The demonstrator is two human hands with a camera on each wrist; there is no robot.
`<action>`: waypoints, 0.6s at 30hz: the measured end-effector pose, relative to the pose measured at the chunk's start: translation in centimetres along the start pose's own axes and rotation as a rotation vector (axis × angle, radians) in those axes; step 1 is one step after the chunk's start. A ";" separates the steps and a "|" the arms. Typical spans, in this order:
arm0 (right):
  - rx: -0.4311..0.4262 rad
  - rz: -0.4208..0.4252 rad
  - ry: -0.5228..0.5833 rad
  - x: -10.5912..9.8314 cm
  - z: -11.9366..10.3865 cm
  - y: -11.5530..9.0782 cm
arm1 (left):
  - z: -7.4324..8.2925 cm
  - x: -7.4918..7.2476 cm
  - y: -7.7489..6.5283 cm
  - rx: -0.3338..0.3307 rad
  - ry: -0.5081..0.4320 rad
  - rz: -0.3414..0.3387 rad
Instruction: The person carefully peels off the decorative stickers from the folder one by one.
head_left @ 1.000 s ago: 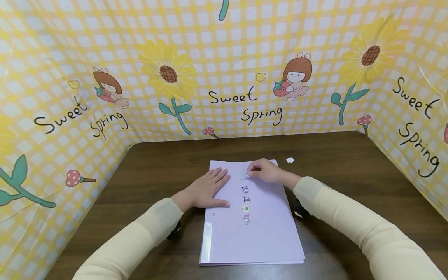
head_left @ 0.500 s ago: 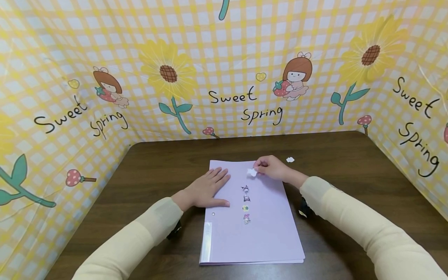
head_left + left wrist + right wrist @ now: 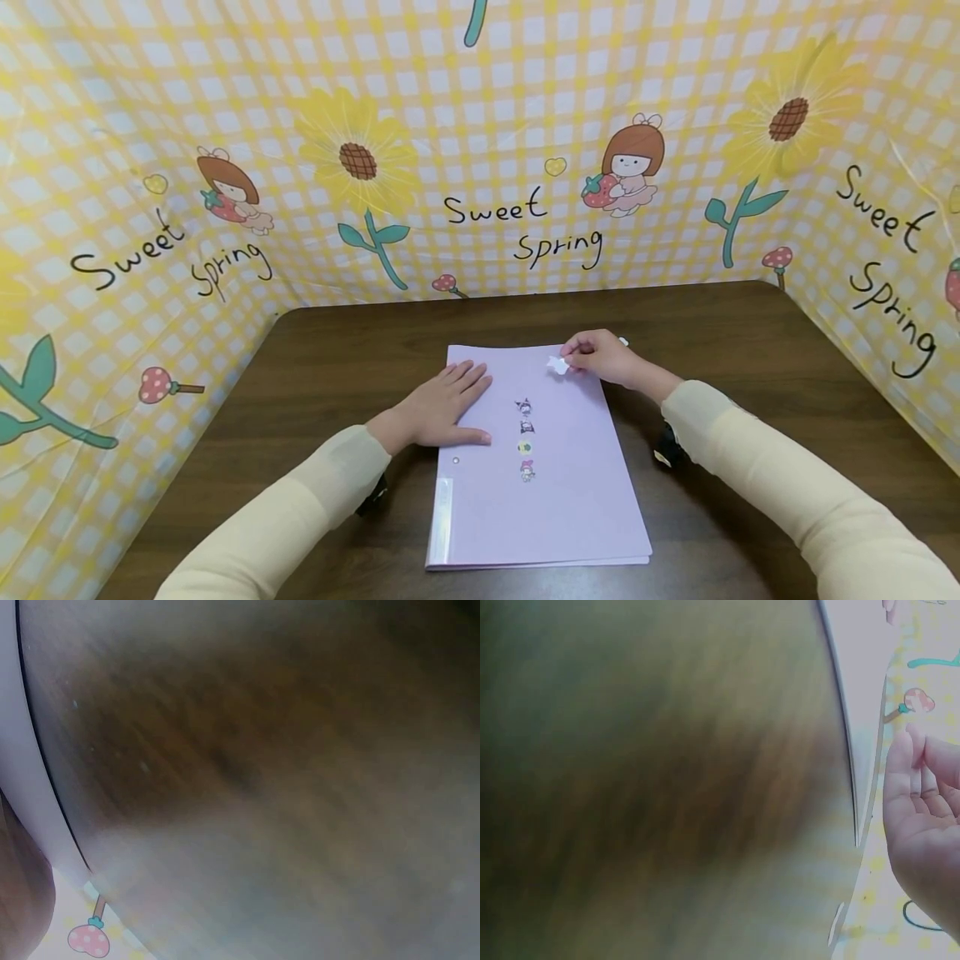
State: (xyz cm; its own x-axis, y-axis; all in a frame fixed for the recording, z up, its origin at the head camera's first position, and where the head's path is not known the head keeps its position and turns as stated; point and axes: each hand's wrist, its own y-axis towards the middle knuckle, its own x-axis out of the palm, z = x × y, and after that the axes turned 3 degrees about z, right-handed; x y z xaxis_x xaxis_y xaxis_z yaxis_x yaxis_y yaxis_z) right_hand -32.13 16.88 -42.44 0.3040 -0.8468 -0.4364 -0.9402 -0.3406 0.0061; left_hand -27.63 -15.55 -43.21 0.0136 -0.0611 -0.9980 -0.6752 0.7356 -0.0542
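Lilac folder [image 3: 570,521], head view: it is lying closed on the dark wood surface [image 3: 337,358], with four small cartoon stickers [image 3: 525,448] running in a column down its cover.
Left hand [image 3: 441,407], head view: its grip is lying spread over the cover, pinching nothing.
Right hand [image 3: 606,357], head view: its grip is pinching a scallop-edged white piece [image 3: 557,365] over the folder's far right part; whether the piece is touching the cover is not showing.
Second white piece [image 3: 624,342], head view: it is lying just beyond the right hand, partly hidden.
Left wrist view: the folder's edge is showing at the left; the grip's state cannot be told here.
Right wrist view: thumb and finger appear to be meeting at their tips, the pinched piece not showing clearly.
Step in hand: the person is probably clearing a peeled backing away.
Next move: it is likely calling for releasing that pinch beside the second piece, the left palm steadying the folder.
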 end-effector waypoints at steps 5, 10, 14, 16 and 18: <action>0.020 0.010 0.008 -1.0 0.3 -0.4 | 0.0 -0.1 0.0 -0.004 -0.002 -0.006; 0.036 0.024 0.041 -2.1 0.4 -0.9 | 0.0 -0.1 0.1 -0.014 0.009 -0.026; 0.041 0.035 0.078 -3.2 0.8 -1.2 | 0.0 0.1 0.1 -0.021 0.011 -0.029; 0.047 0.045 0.082 -3.7 1.0 -1.4 | -0.1 0.1 0.1 -0.023 0.007 -0.027; 0.060 0.059 0.074 -4.3 1.2 -1.6 | -0.1 0.2 0.1 -0.024 0.007 -0.028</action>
State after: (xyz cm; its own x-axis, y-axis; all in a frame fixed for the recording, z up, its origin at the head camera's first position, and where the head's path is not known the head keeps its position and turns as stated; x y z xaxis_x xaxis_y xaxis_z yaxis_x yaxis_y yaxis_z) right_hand -32.16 21.56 -41.61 0.2561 -0.8934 -0.3691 -0.9636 -0.2660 -0.0246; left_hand -27.77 -15.51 -43.40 0.0279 -0.0862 -0.9959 -0.6922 0.7171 -0.0815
